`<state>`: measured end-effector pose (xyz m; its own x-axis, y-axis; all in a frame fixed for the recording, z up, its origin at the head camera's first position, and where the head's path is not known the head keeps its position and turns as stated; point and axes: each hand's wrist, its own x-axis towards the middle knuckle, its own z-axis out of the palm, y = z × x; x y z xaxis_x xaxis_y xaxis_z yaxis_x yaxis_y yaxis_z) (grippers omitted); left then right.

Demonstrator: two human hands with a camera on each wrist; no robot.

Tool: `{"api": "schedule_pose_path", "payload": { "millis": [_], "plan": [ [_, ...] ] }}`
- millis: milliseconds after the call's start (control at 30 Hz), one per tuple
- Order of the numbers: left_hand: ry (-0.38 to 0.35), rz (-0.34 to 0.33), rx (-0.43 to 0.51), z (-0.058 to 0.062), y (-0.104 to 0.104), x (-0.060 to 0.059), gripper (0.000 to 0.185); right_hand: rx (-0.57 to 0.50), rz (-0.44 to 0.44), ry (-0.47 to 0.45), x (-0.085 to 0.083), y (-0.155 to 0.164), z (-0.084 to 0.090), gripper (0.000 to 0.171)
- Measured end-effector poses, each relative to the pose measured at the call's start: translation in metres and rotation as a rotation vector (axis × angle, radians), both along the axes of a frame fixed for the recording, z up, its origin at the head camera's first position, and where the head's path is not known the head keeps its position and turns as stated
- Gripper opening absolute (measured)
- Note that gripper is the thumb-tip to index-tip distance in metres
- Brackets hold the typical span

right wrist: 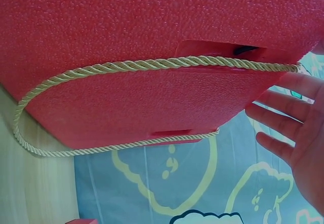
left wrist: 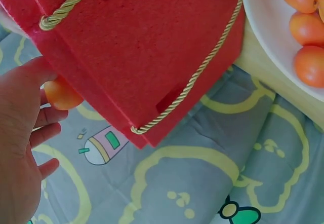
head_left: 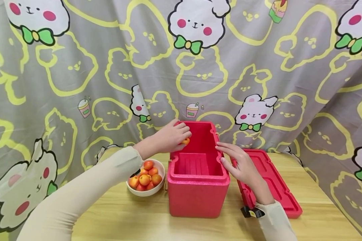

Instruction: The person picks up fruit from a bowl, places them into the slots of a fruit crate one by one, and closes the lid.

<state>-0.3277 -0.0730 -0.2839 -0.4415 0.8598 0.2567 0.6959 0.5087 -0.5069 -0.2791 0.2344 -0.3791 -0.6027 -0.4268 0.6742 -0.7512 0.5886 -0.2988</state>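
Note:
An open red foam box (head_left: 198, 197) stands on the table, its ribbed floor bare in the head view. My left hand (head_left: 172, 136) is over the far left rim, holding a small round orange fruit (head_left: 185, 141) at the opening. In the left wrist view that fruit (left wrist: 63, 94) shows between thumb and fingers beside the rim. My right hand (head_left: 240, 164) rests its fairly straight fingers on the right rim. Left of the box, a white bowl (head_left: 147, 193) holds several more orange-red fruits (head_left: 144, 180).
The red lid (head_left: 285, 197) lies on the wooden table (head_left: 114, 217) to the right of the box, partly under my right forearm. Gold rope handles (right wrist: 126, 66) hang along the box's sides. A patterned curtain (head_left: 157, 73) hangs close behind.

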Motion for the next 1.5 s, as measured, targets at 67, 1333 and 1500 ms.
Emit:
{"api": "schedule_pose_path", "payload": {
  "millis": [67, 1333, 1500],
  "plan": [
    [-0.027, 0.023, 0.000, -0.001, 0.000, 0.000, 0.037, -0.001, 0.000, -0.001, 0.001, 0.001, 0.000, 0.053],
    [-0.142, 0.062, 0.163, -0.015, -0.030, -0.007, 0.043, -0.007, 0.003, -0.001, 0.001, -0.002, 0.001, 0.055],
    [-0.116, 0.002, 0.290, -0.026, -0.049, -0.011, 0.037, -0.006, 0.005, 0.002, 0.000, -0.002, 0.001, 0.054]
  ]
}}
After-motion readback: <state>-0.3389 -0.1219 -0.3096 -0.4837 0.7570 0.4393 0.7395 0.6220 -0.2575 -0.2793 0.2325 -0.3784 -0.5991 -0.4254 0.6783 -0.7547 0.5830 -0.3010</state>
